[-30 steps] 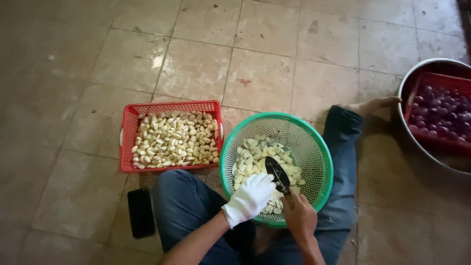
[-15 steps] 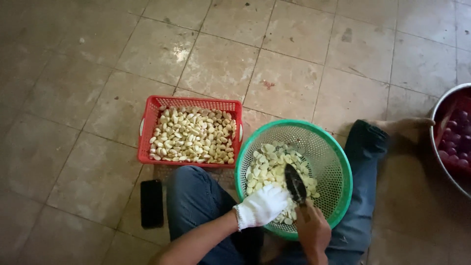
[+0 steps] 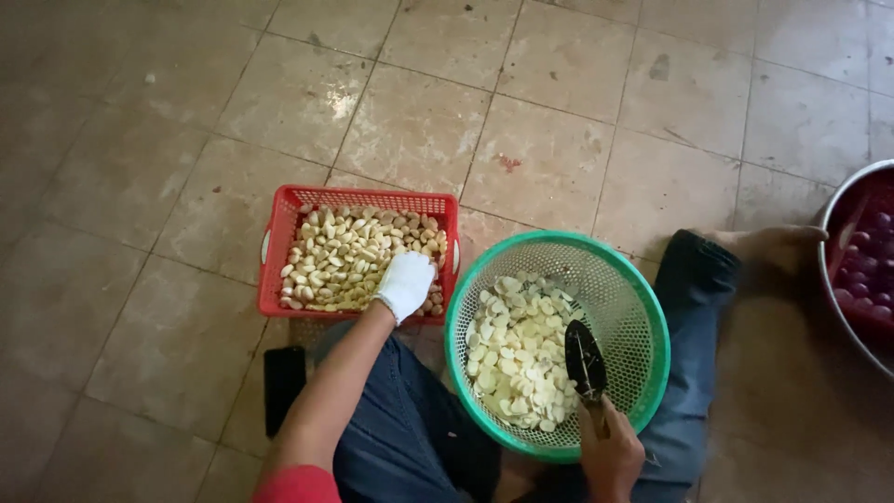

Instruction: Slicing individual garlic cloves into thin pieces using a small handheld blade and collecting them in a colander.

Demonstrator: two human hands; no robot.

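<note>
My left hand, in a white glove, reaches into a red plastic basket and rests on the peeled garlic cloves at its near right corner. Whether it grips a clove is hidden. My right hand, bare, holds a dark-bladed knife over a round green mesh basket on my lap. That basket holds a pile of pale cut garlic pieces, and the blade points away from me above them.
A black phone lies on the tiled floor by my left knee. A metal basin at the right edge holds a red crate with purple round things. My bare foot lies beside it.
My left hand has left the green basket and moved left into the red basket of garlic cloves. The right hand keeps the knife over the green basket. The view has shifted right.
</note>
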